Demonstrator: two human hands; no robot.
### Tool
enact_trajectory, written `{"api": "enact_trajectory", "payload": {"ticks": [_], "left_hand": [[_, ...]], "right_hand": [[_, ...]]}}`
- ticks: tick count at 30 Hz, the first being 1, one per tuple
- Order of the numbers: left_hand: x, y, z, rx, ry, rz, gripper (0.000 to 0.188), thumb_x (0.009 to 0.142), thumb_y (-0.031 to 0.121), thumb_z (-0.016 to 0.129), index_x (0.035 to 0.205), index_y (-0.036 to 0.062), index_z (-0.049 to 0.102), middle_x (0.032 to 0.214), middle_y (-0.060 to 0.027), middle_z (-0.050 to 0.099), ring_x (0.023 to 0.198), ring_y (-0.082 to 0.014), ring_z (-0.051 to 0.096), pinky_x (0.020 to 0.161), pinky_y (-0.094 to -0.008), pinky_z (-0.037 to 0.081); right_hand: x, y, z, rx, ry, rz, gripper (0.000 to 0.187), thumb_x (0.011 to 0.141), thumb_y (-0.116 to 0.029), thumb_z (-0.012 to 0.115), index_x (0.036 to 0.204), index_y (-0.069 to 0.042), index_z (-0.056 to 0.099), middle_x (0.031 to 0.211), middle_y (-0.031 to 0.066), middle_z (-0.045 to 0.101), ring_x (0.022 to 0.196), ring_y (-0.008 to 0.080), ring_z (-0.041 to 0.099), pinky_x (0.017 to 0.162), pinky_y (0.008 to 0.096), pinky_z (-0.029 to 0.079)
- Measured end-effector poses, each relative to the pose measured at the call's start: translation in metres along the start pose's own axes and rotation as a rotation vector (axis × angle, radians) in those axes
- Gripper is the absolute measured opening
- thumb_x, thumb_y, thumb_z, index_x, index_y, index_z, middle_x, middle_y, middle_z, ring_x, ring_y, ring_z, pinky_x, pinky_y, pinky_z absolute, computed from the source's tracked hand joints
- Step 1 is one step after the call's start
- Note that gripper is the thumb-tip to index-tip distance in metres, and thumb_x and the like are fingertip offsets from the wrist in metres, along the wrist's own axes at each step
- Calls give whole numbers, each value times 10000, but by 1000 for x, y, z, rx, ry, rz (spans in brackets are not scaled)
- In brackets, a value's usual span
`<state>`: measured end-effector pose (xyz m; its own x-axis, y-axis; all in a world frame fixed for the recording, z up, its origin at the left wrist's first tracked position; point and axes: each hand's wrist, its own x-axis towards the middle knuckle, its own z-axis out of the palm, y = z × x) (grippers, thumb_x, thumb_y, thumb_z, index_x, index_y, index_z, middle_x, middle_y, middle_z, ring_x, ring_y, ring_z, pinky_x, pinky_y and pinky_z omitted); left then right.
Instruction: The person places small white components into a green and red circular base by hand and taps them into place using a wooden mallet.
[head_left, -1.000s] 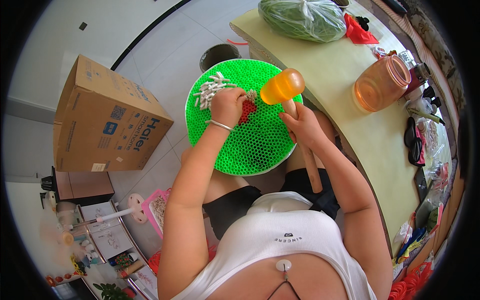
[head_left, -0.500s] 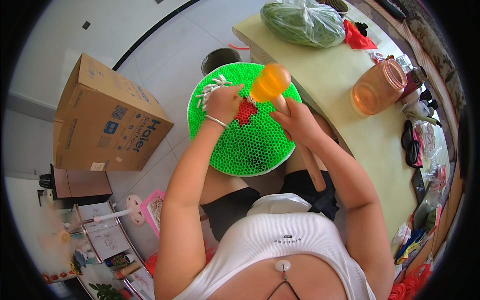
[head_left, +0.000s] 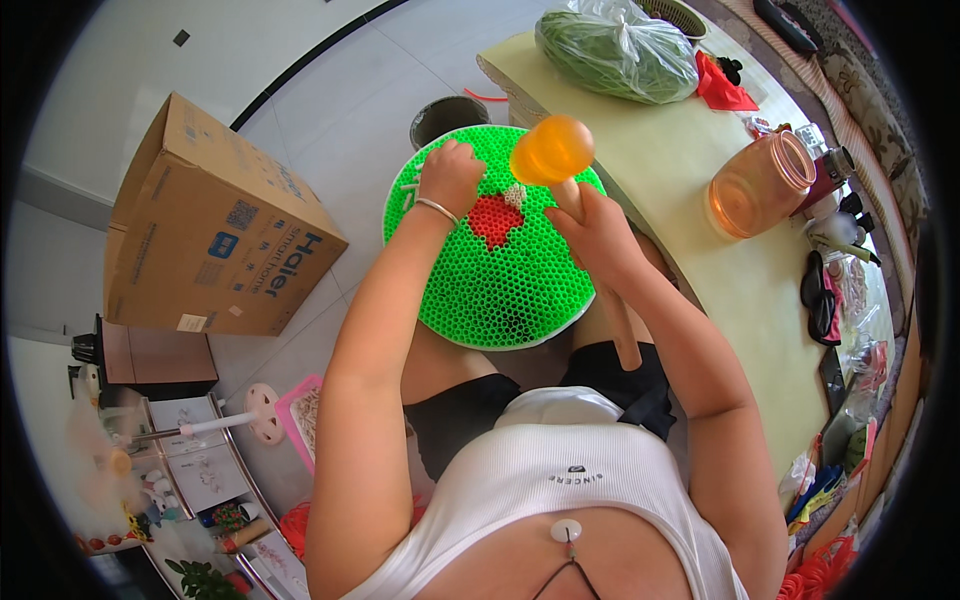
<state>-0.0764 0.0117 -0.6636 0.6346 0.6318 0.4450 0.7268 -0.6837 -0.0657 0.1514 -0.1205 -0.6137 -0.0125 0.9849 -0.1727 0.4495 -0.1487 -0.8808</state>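
A round board (head_left: 500, 285) packed with green tube-like cells in a honeycomb pattern rests over my lap. Near its upper middle lies a patch of red cells (head_left: 492, 222), with a small cluster of white ones (head_left: 515, 194) at its upper right. My left hand (head_left: 452, 178) is closed, knuckles up, over the board's upper left, where loose short white sticks (head_left: 411, 186) lie partly hidden behind it. What its fingers hold cannot be seen. My right hand (head_left: 597, 235) grips the wooden handle of a mallet, whose amber rounded head (head_left: 553, 151) hangs over the board's upper right.
A cream-topped table (head_left: 690, 190) curves along the right, bearing a plastic bag of greens (head_left: 620, 55), a pinkish jar (head_left: 760, 188) and small items. A cardboard box (head_left: 220, 225) stands at left. A dark bucket (head_left: 448, 120) sits behind the board; a pink tray (head_left: 300, 420) is lower left.
My left hand has moved from beside the red patch up and left onto the loose white sticks. The mallet stays in my right hand, shifted slightly right. More of the white cluster shows.
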Motion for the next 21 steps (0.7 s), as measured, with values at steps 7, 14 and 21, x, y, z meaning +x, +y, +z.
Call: {"api": "enact_trajectory", "payload": {"ticks": [7, 14, 21], "left_hand": [[-13, 29, -21, -837, 46, -559, 98, 787, 40, 724, 863, 41, 663, 831, -47, 690, 796, -169, 670, 734, -317, 534], [-22, 52, -9, -901, 117, -605, 126, 781, 21, 746, 870, 8, 659, 796, -81, 710, 711, -154, 678, 680, -286, 539], [-31, 65, 1, -964, 158, -719, 86, 774, 41, 737, 794, 29, 655, 729, -84, 691, 679, -172, 673, 634, -299, 526]], "right_hand": [[-6, 39, -3, 168, -20, 116, 331, 913, -265, 655, 922, 19, 485, 713, 86, 561, 508, 151, 548, 467, 332, 452], [-3, 46, -2, 246, -32, 103, 305, 923, -240, 650, 918, 9, 474, 666, 57, 528, 466, 131, 520, 424, 310, 426], [-3, 45, -2, 190, -36, 88, 331, 920, -263, 658, 907, 10, 471, 657, 65, 530, 465, 138, 527, 423, 317, 431]]}}
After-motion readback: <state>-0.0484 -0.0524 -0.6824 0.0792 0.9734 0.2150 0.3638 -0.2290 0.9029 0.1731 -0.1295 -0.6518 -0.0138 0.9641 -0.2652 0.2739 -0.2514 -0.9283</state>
